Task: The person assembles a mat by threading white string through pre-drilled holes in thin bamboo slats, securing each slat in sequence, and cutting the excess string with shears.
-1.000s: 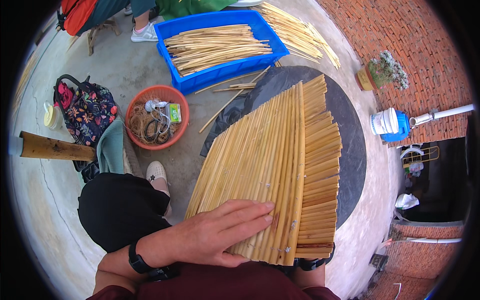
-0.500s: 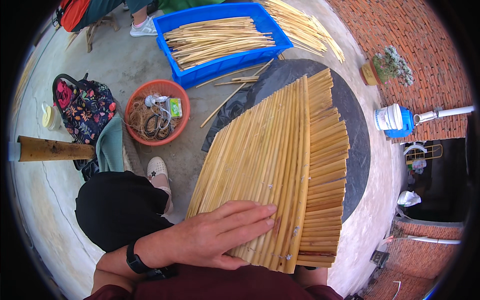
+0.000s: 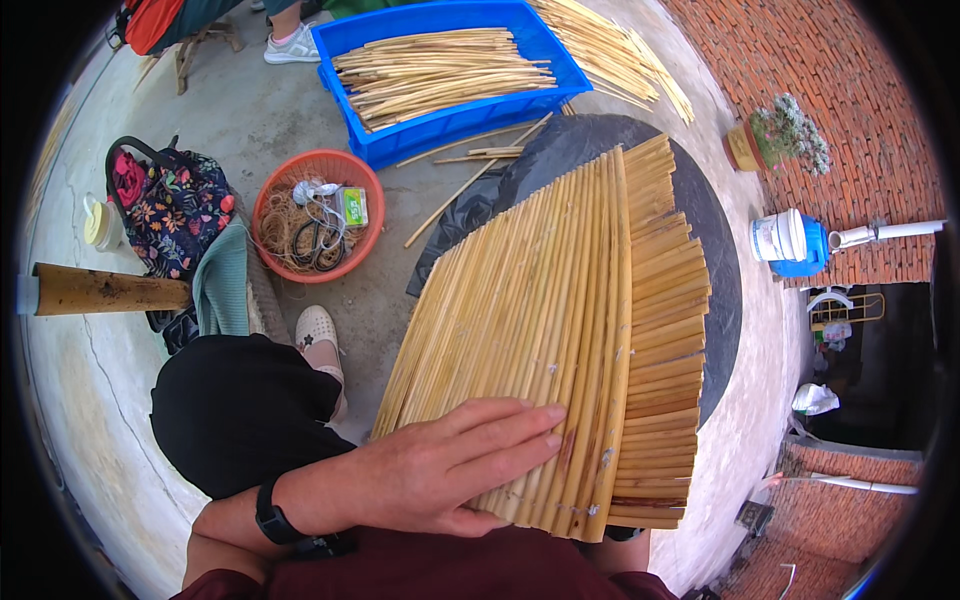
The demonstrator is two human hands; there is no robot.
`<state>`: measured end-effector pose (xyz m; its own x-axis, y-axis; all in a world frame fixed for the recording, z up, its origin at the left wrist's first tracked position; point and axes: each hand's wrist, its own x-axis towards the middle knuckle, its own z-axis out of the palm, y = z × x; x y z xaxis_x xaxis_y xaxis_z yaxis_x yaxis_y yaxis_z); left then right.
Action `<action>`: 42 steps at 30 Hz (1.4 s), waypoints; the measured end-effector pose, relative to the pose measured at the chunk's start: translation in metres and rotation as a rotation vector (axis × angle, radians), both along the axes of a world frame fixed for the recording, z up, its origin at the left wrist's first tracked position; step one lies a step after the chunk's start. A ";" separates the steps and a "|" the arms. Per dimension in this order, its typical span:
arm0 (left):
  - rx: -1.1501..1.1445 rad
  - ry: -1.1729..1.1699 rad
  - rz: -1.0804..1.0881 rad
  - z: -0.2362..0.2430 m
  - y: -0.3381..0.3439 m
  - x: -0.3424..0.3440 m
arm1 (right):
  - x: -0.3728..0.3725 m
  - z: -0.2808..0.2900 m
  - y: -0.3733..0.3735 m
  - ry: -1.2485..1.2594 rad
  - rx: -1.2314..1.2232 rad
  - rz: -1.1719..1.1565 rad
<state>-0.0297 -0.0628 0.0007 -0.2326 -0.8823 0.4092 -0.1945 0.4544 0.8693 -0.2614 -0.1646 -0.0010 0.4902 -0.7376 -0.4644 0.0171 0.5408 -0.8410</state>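
Note:
My left hand (image 3: 455, 460), with a dark band on the wrist, lies palm down across a mat of reed stalks (image 3: 500, 310) laid side by side. Its fingers are stretched out to the right and the thumb sits near the mat's close edge. Small pale ties (image 3: 606, 457) run along the stalks. Along the right side, shorter stalk ends (image 3: 660, 340) fan out past a long stalk. My right hand does not show; the mat covers the area by my right side. The mat rests over my lap, partly above black plastic sheeting (image 3: 725, 310).
A blue crate (image 3: 455, 115) of cut stalks stands at the far side, with more stalks (image 3: 610, 55) beside it. Left of the mat are an orange basket (image 3: 370, 235) of twine, a flowered bag (image 3: 185, 215) and a bamboo tube (image 3: 110, 290). Another person's shoe (image 3: 293, 45) shows at the top.
The mat has turned slightly and shifted a little to the right, its fanned edge reaching farther out. My left hand has moved right slightly with it, still flat on the stalks.

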 end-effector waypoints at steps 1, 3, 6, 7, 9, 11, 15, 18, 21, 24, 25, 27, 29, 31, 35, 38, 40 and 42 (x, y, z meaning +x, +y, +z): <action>-0.012 -0.001 0.004 0.000 0.000 0.000 | 0.000 0.000 0.000 -0.001 -0.004 0.001; -0.020 -0.010 0.006 0.001 0.000 0.000 | 0.001 0.002 0.002 0.001 -0.014 -0.002; -0.039 -0.016 0.009 0.001 -0.002 -0.003 | -0.002 0.004 0.003 0.005 -0.031 -0.002; -0.041 -0.017 0.006 0.000 -0.001 -0.004 | -0.001 0.003 0.004 0.002 -0.031 0.002; -0.033 -0.026 0.004 0.000 -0.001 -0.007 | -0.004 0.001 0.005 -0.005 -0.039 0.005; -0.022 -0.040 0.000 0.001 -0.002 -0.011 | -0.006 0.000 0.004 -0.019 -0.038 0.008; -0.018 -0.013 0.008 0.002 0.001 -0.007 | -0.002 0.008 0.010 0.003 -0.073 0.010; -0.020 -0.019 0.010 0.003 -0.001 -0.010 | -0.006 0.011 0.013 0.001 -0.088 0.000; -0.023 -0.021 0.028 0.003 0.000 -0.011 | -0.008 0.013 0.015 0.003 -0.106 0.001; -0.021 -0.014 0.027 0.003 -0.001 -0.012 | -0.009 0.015 0.019 0.009 -0.120 -0.009; -0.018 -0.013 0.020 0.003 -0.001 -0.012 | -0.010 0.015 0.019 0.010 -0.125 -0.010; -0.013 -0.018 0.032 0.004 0.000 -0.012 | -0.009 0.016 0.020 0.013 -0.137 -0.012; -0.007 -0.022 0.041 0.005 0.001 -0.012 | -0.008 0.017 0.021 0.022 -0.157 -0.009; -0.015 -0.031 0.043 0.005 0.001 -0.012 | -0.007 0.018 0.020 0.030 -0.179 -0.005; -0.017 -0.054 0.048 0.006 0.004 -0.013 | 0.002 0.025 0.019 0.071 -0.275 0.019; -0.031 -0.053 0.041 0.005 0.005 -0.013 | 0.022 0.033 0.012 0.160 -0.417 0.060; -0.040 -0.074 0.107 0.006 0.010 -0.007 | 0.046 0.039 0.007 0.206 -0.503 0.119; 0.016 -0.130 0.165 0.014 0.016 -0.005 | 0.057 0.048 0.004 0.215 -0.519 0.154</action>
